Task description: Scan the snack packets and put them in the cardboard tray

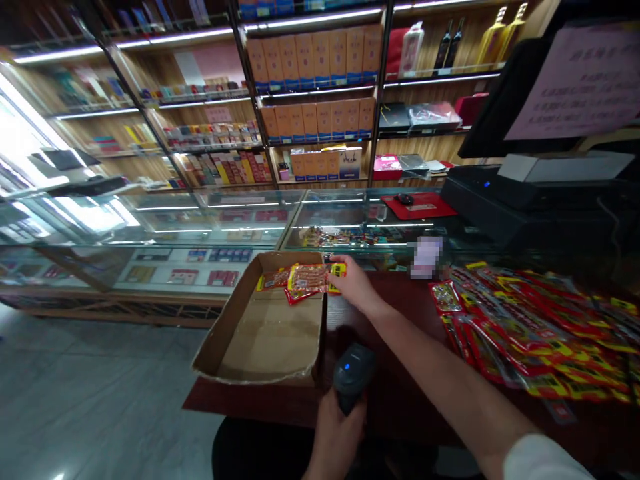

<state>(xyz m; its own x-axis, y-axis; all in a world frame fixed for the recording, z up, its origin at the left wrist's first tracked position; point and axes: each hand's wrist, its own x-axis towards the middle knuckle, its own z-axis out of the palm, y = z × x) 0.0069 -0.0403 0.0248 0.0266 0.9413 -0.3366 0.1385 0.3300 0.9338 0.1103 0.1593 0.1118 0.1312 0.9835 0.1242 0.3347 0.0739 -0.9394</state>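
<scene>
My right hand [349, 280] reaches to the far right side of an open cardboard box [270, 337] and grips one end of a red and yellow snack packet [309, 277] with brown sausage-like sticks showing through. That packet hangs over the box's far corner, above another packet [273, 279] lying inside. Low in the middle, my left hand [336, 427] is wrapped around the handle of a dark barcode scanner [354, 370] with a blue light on it. The scanner's head points forward, to the right of the box.
A big heap of red and yellow packets [540, 333] covers the right of the dark red table [395, 373]. Behind stands a glass display counter [240, 207] with a red mouse pad [419, 206]. At the upper right is a monitor [505, 100] with a paper sheet.
</scene>
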